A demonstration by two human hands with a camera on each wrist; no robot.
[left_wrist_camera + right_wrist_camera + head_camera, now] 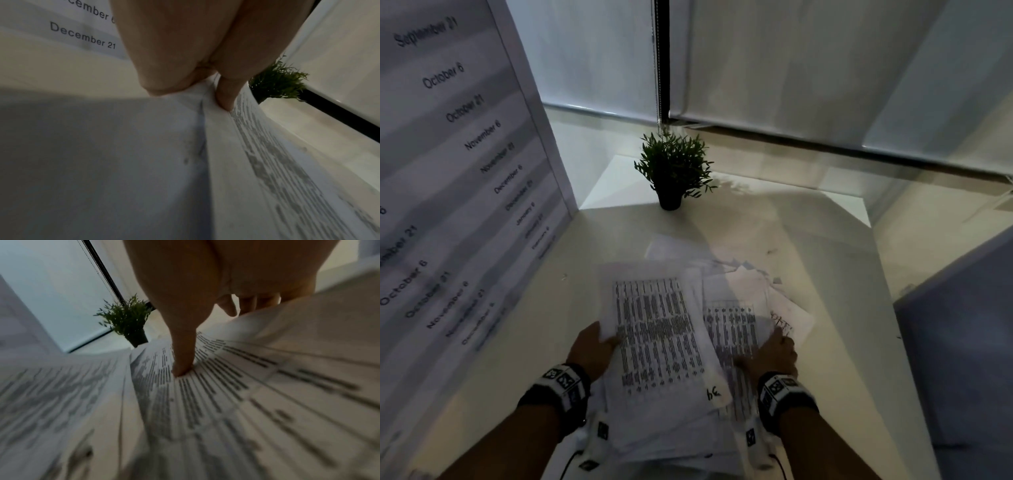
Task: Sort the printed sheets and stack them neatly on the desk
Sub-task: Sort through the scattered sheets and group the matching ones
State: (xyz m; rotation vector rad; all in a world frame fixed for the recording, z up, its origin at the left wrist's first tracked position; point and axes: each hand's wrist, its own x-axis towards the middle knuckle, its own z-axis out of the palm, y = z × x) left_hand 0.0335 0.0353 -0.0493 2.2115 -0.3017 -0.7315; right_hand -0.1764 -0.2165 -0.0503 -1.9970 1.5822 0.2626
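At lower centre of the head view the left hand (591, 346) pinches the left edge of a printed sheet (657, 339), thumb on top, holding it above the loose pile (736, 329) spread on the desk (825, 274). The right hand (777, 353) grips the pile's right side, thumb (183, 363) pressed on the print. A plant (674, 168) stands at upper centre, a dated board (448, 171) at left

Wall calendar (448, 171): "September 21", "October 6", "December 21". Sheet print (657, 329) unreadable.
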